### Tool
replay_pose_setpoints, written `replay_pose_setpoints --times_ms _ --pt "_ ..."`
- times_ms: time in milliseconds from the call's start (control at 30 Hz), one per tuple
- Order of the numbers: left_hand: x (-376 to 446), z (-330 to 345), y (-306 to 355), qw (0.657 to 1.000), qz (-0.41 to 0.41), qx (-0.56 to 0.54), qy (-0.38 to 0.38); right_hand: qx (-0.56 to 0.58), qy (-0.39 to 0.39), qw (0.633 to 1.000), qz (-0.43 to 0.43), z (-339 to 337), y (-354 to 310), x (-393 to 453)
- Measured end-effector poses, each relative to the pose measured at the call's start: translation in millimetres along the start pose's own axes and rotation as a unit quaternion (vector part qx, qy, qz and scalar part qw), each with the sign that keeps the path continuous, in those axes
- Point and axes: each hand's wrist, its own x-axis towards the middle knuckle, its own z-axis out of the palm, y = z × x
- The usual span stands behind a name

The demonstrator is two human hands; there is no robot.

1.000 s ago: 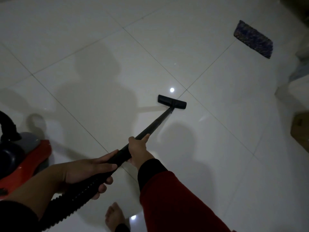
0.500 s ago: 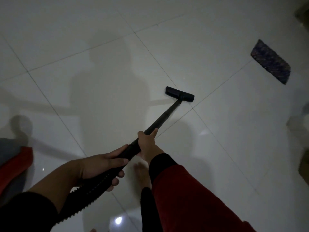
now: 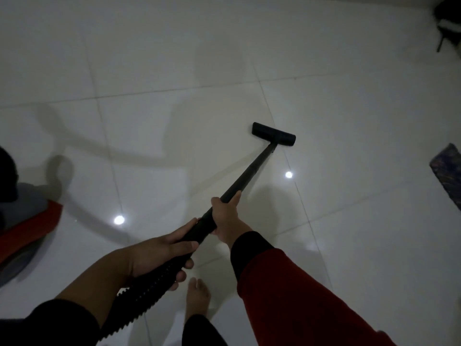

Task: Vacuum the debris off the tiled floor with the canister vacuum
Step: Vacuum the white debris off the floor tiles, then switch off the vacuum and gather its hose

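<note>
Since half a second ago the view has swung right: a bare foot [image 3: 197,298] now shows between the arms. Nearest, the left hand [image 3: 159,255] wraps closed around the ribbed black hose [image 3: 139,303]; just ahead, the right hand [image 3: 225,218] is clenched on the black wand [image 3: 252,171]. Further out, the floor nozzle [image 3: 273,134] sits flat on the white tiled floor [image 3: 349,121], now beside a vertical grout line. At left, the red canister vacuum [image 3: 25,236] shows more fully; the patterned mat [image 3: 447,171] has slid to the right edge.

A dark patterned mat [image 3: 449,171] lies right; a chair leg [image 3: 441,43] far right.
</note>
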Motion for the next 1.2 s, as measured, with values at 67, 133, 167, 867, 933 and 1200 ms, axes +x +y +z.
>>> replay_pose_setpoints --times_ms 67,133,167,867,933,1200 --pt "-21 -22 -3 1.000 0.015 -0.018 0.020 -0.023 -0.024 0.999 -0.003 34 -4 -8" --pt "-47 -44 -10 0.998 0.029 -0.041 0.040 -0.045 -0.056 0.997 -0.004 70 -2 -19" --pt "-61 -55 -16 0.997 0.037 -0.054 0.049 -0.057 -0.071 0.996 -0.004 88 2 -25" --pt "-341 -323 -85 0.980 0.007 0.057 0.190 -0.676 -0.361 0.455 -0.454 412 46 -124" --pt "-357 -336 -82 0.964 -0.008 0.118 0.237 -0.671 -0.375 0.425 -0.477 437 46 -128" --pt "-368 -341 -105 0.475 -0.082 0.595 0.643 -0.647 -0.464 0.419 -0.435 512 48 -131"
